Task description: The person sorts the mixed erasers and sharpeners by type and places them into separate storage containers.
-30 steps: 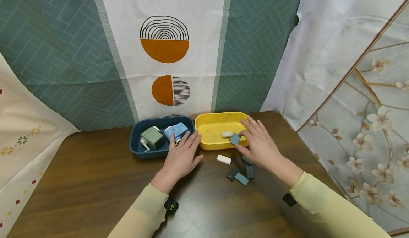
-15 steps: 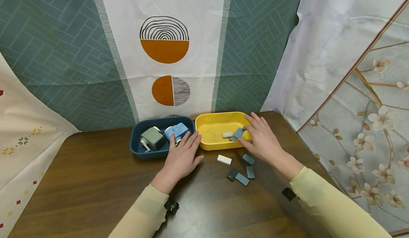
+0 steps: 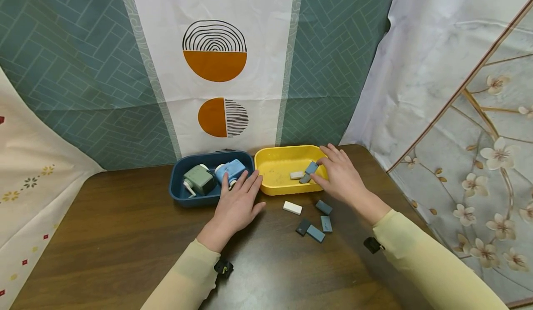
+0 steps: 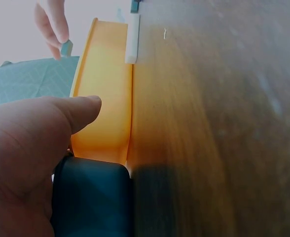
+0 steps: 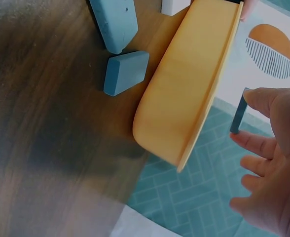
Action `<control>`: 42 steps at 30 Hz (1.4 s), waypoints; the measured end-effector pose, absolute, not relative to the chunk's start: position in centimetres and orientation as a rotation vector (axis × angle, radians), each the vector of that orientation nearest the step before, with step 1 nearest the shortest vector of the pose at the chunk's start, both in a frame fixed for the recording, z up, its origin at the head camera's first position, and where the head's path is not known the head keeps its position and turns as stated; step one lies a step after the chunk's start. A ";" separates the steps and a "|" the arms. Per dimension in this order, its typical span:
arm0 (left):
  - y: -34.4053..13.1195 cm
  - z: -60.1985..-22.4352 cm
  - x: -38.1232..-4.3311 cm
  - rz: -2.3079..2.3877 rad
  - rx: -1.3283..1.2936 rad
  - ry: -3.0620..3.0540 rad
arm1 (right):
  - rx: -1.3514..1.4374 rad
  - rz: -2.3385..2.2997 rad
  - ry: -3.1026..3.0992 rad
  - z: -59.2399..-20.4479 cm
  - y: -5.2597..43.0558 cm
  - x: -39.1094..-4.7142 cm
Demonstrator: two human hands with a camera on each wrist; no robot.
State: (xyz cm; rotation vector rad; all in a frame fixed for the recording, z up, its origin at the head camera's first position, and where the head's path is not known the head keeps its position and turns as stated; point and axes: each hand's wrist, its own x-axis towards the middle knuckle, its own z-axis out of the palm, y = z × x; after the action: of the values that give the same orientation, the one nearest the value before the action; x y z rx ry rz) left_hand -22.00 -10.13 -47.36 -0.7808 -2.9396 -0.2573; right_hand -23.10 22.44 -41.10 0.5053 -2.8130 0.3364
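Observation:
My right hand (image 3: 342,178) pinches a small flat blue block (image 5: 238,114) between thumb and fingertip, above the yellow tray (image 3: 270,190). The other fingers of that hand are spread apart. Inside the tray, a white block (image 3: 296,175) lies beside a dark grey-blue block (image 3: 305,179), which the held block partly overlaps in the head view. My left hand (image 3: 234,210) has its fingers extended over the right part of the dark blue tray (image 3: 183,202), fingertips near where the two trays meet. In the left wrist view its thumb (image 4: 88,109) points across the yellow tray's side.
On the table in front of the yellow tray lie a white block (image 3: 292,208) and several blue and dark blocks (image 3: 315,233). The dark blue tray holds a green bottle-like object (image 3: 200,180) and a light blue one (image 3: 230,171). Patterned cloth (image 3: 333,69) hangs behind the table.
My right hand has shifted slightly back and up with the blue block, uncovering the dark block in the tray and blocks on the table. My left hand has stayed in place.

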 end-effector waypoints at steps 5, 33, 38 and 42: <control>-10.1 -47.3 -22.0 -0.259 -0.780 -2.944 | 0.497 0.334 -2.818 -41.1 22.4 -23.6; -10.1 -47.3 -22.0 -0.226 -0.785 -2.927 | 0.412 0.375 -2.897 -42.2 22.5 -26.2; -10.0 -47.4 -22.0 -0.237 -0.777 -2.938 | 0.404 0.390 -2.907 -42.5 22.6 -26.6; -10.0 -47.3 -21.9 -0.239 -0.771 -2.940 | 0.395 0.392 -2.914 -42.8 22.6 -26.9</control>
State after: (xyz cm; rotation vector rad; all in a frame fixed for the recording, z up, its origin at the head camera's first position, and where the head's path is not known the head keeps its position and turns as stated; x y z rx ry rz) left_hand -21.92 -10.05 -47.29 -0.7710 -2.9402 -0.2388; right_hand -26.92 22.55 -42.77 0.3946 -2.9143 0.3915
